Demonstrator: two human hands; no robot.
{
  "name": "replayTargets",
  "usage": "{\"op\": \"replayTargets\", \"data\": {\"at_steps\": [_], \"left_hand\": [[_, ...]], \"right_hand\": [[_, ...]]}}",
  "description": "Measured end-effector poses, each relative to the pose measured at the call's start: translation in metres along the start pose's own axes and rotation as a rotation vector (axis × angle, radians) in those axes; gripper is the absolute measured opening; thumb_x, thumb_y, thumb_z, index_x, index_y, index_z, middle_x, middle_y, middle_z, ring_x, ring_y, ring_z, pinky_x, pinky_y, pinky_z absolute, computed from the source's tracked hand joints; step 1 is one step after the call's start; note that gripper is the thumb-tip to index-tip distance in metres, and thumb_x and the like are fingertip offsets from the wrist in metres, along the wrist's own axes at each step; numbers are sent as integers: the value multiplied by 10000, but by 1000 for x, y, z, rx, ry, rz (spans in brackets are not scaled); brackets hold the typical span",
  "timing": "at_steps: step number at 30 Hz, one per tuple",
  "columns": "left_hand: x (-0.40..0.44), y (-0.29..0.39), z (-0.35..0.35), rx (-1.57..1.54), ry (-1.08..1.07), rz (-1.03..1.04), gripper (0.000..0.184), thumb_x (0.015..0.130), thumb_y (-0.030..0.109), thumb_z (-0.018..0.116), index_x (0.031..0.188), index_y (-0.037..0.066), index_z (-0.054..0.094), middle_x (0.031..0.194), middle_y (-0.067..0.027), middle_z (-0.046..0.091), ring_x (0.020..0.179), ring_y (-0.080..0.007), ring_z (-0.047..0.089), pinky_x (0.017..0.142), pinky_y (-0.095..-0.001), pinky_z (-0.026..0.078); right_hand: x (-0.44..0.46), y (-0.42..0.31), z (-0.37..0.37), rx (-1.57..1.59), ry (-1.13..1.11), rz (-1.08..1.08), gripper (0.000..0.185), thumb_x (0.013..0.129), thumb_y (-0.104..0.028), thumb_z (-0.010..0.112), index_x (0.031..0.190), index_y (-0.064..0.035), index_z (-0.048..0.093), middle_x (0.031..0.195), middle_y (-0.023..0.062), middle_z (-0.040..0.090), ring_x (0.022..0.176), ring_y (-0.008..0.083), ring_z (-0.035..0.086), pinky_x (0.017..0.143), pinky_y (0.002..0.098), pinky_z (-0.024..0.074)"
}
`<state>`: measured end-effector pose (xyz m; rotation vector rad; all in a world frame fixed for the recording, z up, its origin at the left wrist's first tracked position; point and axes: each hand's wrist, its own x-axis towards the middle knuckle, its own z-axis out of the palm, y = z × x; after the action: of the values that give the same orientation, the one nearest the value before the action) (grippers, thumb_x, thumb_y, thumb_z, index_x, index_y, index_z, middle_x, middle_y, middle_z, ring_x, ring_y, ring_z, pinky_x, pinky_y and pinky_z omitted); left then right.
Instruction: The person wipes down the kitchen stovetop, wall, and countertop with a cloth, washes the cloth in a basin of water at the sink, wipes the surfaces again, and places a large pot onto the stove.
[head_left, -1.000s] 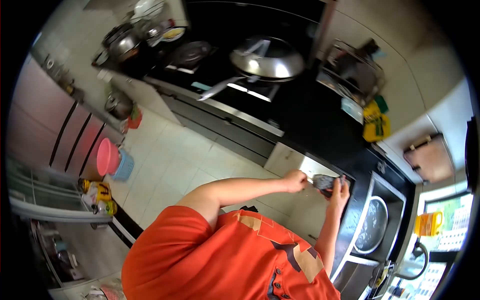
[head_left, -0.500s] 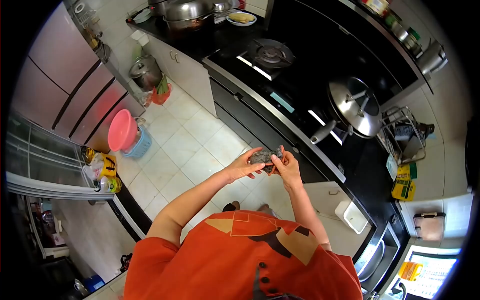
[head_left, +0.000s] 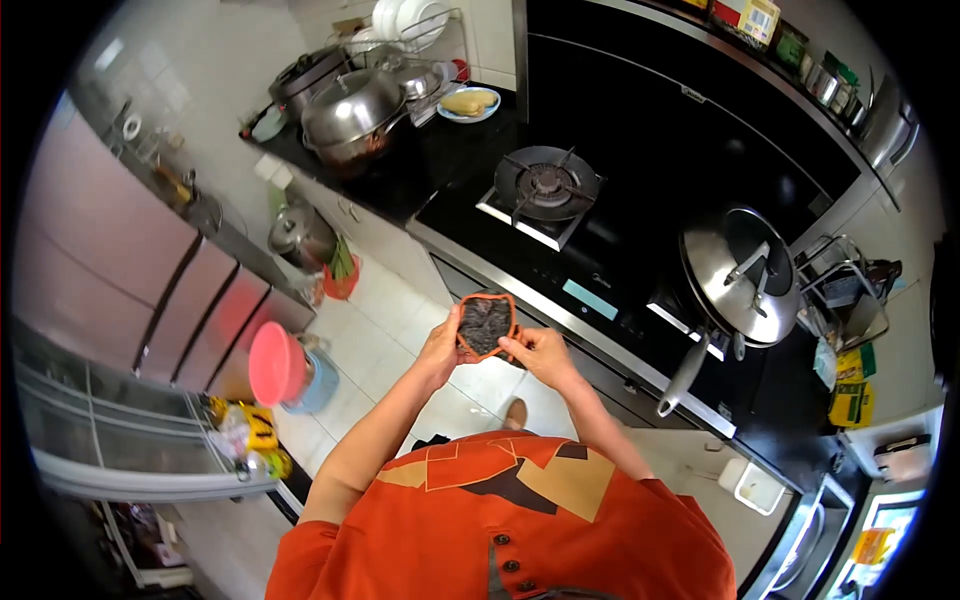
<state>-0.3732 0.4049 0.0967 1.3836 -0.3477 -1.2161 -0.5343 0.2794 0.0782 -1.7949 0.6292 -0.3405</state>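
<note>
In front of my body I hold a grey, fuzzy-looking cloth pad [head_left: 486,325] with an orange edge; it looks like a pot holder or folded cloth. My left hand [head_left: 441,349] grips its left side, with the thumb on the edge and fingers beneath. At its lower right corner my right hand [head_left: 541,356] pinches the orange border. The pad is spread so that its dark face shows upward. Beyond my hands is the black gas stove [head_left: 520,250]. On its right side sits a covered wok [head_left: 735,285], its handle [head_left: 683,385] pointing toward me.
A bare burner [head_left: 548,183] is on the stove's left. Steel pots [head_left: 352,115] and a plate of yellow food [head_left: 468,104] stand on the far left counter. A pink basin [head_left: 278,362] is on the floor at left. Yellow packets [head_left: 853,385] lie at right.
The pad has been opened out and turned face up, and both hands have shifted left. My view has moved nearer the stove and tilted up, showing more of the back counter.
</note>
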Motion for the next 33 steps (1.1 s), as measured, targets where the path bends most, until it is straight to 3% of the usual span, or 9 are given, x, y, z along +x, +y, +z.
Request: {"op": "replayTargets", "data": {"at_steps": [5, 6, 9, 15, 18, 22, 26, 30, 33], "left_hand": [[47, 41, -47, -85, 187, 100, 629, 989, 599, 333, 1240, 69, 561, 1128, -79, 654, 984, -177, 635, 831, -354, 525], [56, 49, -57, -110, 198, 110, 641, 984, 601, 356, 1233, 47, 563, 1097, -83, 662, 958, -179, 637, 800, -349, 524], [79, 67, -77, -93, 205, 148, 633, 983, 590, 377, 1179, 30, 599, 1055, -78, 670, 926, -166, 633, 776, -328, 515], [141, 117, -84, 357, 41, 372, 496, 1001, 435, 491, 823, 5, 663, 733, 30, 580, 691, -62, 476, 634, -251, 426], [176, 143, -92, 271, -255, 328, 424, 1007, 365, 510, 847, 1, 658, 725, 53, 565, 689, -45, 493, 612, -246, 434], [202, 176, -93, 166, -496, 262, 348, 1011, 315, 514, 1059, -8, 636, 905, 10, 608, 806, -56, 538, 730, -233, 459], [232, 204, -89, 89, -676, 214, 432, 1026, 348, 460, 1298, 18, 517, 1103, -66, 621, 843, -93, 595, 754, -244, 494], [291, 212, -92, 165, -508, 247, 424, 1012, 354, 479, 1290, 38, 524, 1135, -100, 618, 899, -166, 662, 698, -290, 548], [371, 174, -124, 779, -192, 676, 450, 945, 344, 576, 1257, 21, 560, 1175, -144, 618, 1016, -286, 637, 806, -377, 531]], "right_hand": [[65, -34, 7, 15, -161, -77, 335, 837, -387, 702, 788, -56, 715, 807, 115, 696, 772, 233, 640, 713, 359, 484], [74, -45, 2, -181, -173, -81, 384, 813, -397, 718, 986, -54, 709, 1053, 158, 673, 1025, 290, 613, 882, 391, 467], [103, -45, 13, -183, -65, -101, 842, 769, -390, 785, 1437, -83, 376, 1282, 166, 549, 1209, 287, 530, 1024, 398, 429], [163, -64, 46, 26, 257, -142, 788, 788, -200, 761, 1440, -40, 349, 1275, 174, 568, 1169, 250, 574, 986, 351, 449], [195, -33, 44, 143, 333, 40, 375, 868, -126, 650, 1211, 13, 589, 1045, 129, 691, 959, 203, 668, 835, 297, 510], [200, -99, 33, 845, 473, 15, 331, 980, -131, 521, 1285, -3, 523, 1085, 93, 669, 897, 187, 674, 707, 326, 576], [204, -127, -3, 895, 436, -181, 294, 993, -209, 524, 1217, -20, 496, 1039, 113, 658, 783, 218, 677, 569, 322, 546], [217, -185, -42, 772, 666, -313, 272, 998, -187, 512, 1215, -23, 508, 1107, 117, 644, 927, 223, 664, 669, 339, 570], [237, -215, -82, 583, 720, -368, 322, 981, -177, 543, 1260, -20, 513, 1123, 109, 647, 973, 226, 657, 812, 377, 557]]}}
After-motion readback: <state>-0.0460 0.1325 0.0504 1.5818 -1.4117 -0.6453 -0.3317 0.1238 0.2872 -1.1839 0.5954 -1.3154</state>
